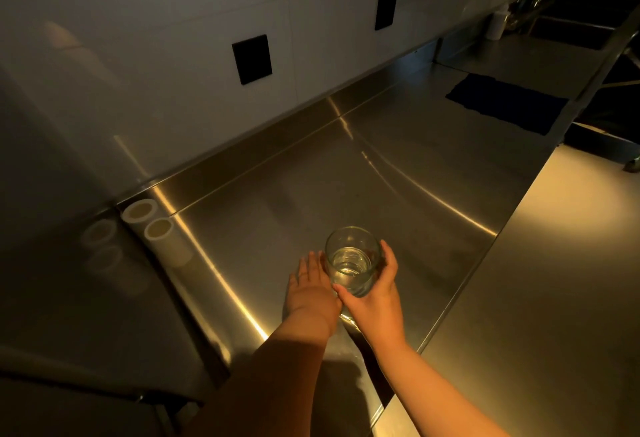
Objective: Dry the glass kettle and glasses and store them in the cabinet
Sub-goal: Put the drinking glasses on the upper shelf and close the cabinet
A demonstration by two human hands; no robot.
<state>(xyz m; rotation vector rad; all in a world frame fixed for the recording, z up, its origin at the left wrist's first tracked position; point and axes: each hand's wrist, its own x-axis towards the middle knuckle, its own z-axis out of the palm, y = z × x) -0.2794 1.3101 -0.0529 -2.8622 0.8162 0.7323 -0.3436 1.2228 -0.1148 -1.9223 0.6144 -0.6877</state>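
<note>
A clear round drinking glass [351, 260] stands upright over the steel counter [398, 173], near its front edge. My right hand [375, 293] wraps around the glass from the right and from below. My left hand [310, 286] lies flat with fingers stretched, its fingertips touching the glass's left side. A dark cloth [507, 102] lies spread on the counter far to the right. No kettle or cabinet shows in the head view.
Two white rolls [156, 237] lie at the counter's left end against a steel side panel. Black wall sockets [252, 59] sit on the white backsplash. A white bottle [497, 22] and a sink area [571, 33] are at the far right.
</note>
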